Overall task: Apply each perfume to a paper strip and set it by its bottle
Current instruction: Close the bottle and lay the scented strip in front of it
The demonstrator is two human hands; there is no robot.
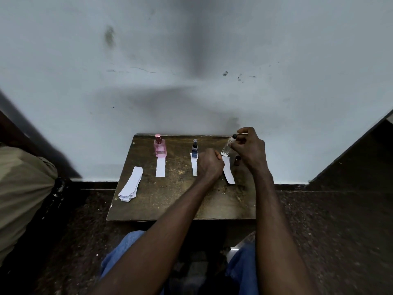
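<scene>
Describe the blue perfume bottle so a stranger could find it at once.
On the small brown table against the pale wall, three bottles stand along the back edge. The blue bottle is the middle one, small and dark with a black sprayer, unlike the larger pink bottle and the clear bottle held in the right hand.

Your small wooden table (170,201) carries a pink bottle (160,146) and blue bottle (194,149) left of your left hand (209,165), each with a paper strip (160,169) before it, plus a strip stack (130,187) farther left.
</scene>
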